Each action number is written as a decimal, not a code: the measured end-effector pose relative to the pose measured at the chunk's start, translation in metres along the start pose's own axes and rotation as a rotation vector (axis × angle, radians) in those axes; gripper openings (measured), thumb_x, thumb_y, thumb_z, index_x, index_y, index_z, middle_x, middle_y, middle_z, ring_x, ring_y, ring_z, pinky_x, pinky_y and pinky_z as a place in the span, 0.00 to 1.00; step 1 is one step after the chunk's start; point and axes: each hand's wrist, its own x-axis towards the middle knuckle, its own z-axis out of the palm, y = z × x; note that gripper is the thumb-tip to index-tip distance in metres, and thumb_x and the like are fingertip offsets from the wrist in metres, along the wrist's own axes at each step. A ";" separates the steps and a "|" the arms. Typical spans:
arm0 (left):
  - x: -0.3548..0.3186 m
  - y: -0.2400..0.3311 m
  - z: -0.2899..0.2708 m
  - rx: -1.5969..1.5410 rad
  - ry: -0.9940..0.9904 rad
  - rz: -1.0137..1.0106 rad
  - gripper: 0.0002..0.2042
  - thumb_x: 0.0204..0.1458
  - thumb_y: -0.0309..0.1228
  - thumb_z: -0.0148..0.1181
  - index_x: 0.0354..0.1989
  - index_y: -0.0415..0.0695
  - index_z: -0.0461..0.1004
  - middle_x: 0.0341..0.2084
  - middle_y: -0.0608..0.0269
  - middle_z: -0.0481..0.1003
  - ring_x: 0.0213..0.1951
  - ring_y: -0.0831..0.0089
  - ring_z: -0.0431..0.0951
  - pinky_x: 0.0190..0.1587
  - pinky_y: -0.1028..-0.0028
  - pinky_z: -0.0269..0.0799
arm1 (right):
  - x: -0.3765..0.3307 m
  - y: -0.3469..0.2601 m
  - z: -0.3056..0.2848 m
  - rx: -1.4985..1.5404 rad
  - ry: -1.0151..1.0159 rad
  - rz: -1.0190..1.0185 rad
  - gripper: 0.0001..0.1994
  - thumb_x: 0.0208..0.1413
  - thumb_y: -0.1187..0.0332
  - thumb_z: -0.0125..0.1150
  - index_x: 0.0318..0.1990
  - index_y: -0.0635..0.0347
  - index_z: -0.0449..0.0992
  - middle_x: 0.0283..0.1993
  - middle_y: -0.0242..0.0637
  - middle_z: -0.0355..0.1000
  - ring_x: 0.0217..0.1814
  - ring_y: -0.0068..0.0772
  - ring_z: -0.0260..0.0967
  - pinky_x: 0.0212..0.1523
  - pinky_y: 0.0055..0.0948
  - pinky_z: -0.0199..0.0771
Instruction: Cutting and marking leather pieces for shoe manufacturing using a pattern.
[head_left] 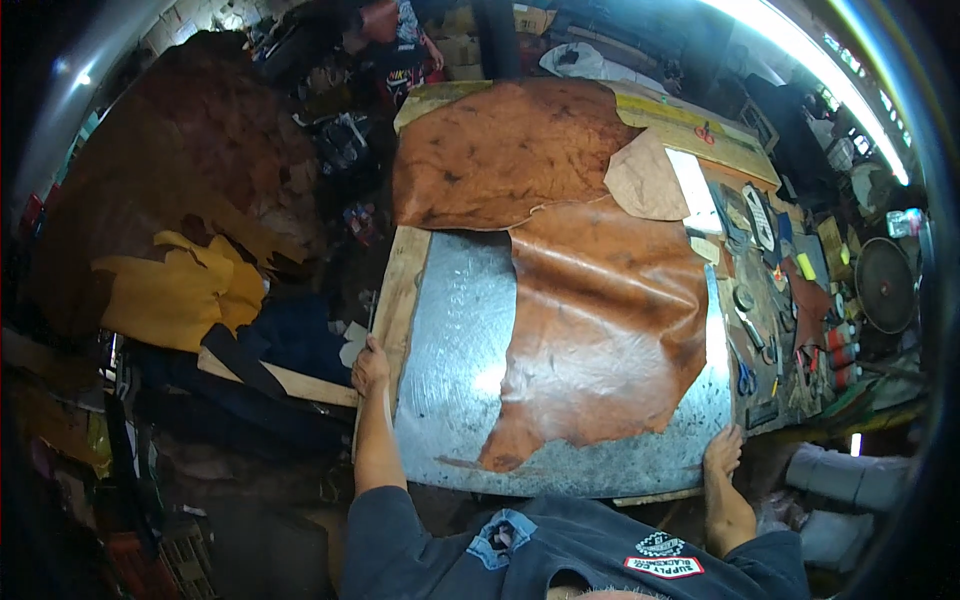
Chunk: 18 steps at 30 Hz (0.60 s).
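Observation:
A large piece of brown leather (600,340) lies on a metal-topped table (455,340), its ragged near edge short of the table's front. Across the far end spreads a darker brown hide (500,150), meeting the first piece. A pale leather scrap (648,178) rests over both. At the table's left edge, my left hand (370,367) is closed, a thin dark rod showing just above it; what it grips is unclear. My right hand (722,452) sits at the near right corner with curled fingers, apart from the leather; whether anything is inside cannot be made out.
Hand tools, blue-handled scissors (745,379) and leather bits crowd a side bench (760,300) on the right. Red scissors (704,133) lie on the far boards. Left of the table are heaped hides (190,150) and a yellow leather piece (185,290). Another person (395,45) stands beyond.

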 end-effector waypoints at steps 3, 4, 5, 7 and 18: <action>0.001 -0.001 0.001 -0.011 0.008 -0.007 0.36 0.61 0.59 0.32 0.40 0.38 0.81 0.43 0.41 0.77 0.49 0.47 0.76 0.54 0.55 0.68 | 0.001 0.001 0.004 0.005 0.041 -0.009 0.26 0.67 0.46 0.32 0.64 0.48 0.62 0.65 0.40 0.63 0.62 0.51 0.63 0.58 0.54 0.62; 0.002 -0.002 0.001 -0.002 0.022 0.009 0.36 0.61 0.59 0.32 0.39 0.38 0.81 0.42 0.41 0.78 0.48 0.47 0.76 0.53 0.56 0.69 | 0.000 0.000 0.005 0.023 0.053 -0.008 0.26 0.67 0.46 0.32 0.64 0.47 0.62 0.64 0.41 0.63 0.62 0.51 0.64 0.58 0.55 0.62; 0.002 -0.002 0.001 -0.034 0.038 0.004 0.36 0.61 0.59 0.32 0.39 0.38 0.81 0.42 0.41 0.78 0.48 0.47 0.76 0.53 0.56 0.69 | 0.000 0.000 0.003 0.018 0.055 -0.016 0.26 0.67 0.46 0.32 0.64 0.47 0.62 0.64 0.41 0.63 0.62 0.51 0.64 0.58 0.55 0.62; 0.003 -0.004 0.002 -0.021 0.022 0.017 0.37 0.61 0.59 0.32 0.38 0.37 0.81 0.40 0.41 0.78 0.47 0.47 0.77 0.52 0.55 0.69 | -0.002 -0.002 0.000 -0.002 0.037 -0.001 0.26 0.67 0.46 0.32 0.64 0.47 0.62 0.64 0.41 0.63 0.62 0.52 0.63 0.58 0.56 0.61; 0.000 -0.001 -0.007 -0.122 -0.025 0.011 0.36 0.62 0.57 0.31 0.38 0.36 0.80 0.41 0.41 0.78 0.48 0.47 0.76 0.54 0.55 0.68 | -0.006 -0.006 -0.003 0.001 0.050 0.013 0.25 0.67 0.48 0.34 0.65 0.48 0.61 0.72 0.44 0.51 0.67 0.53 0.58 0.62 0.60 0.56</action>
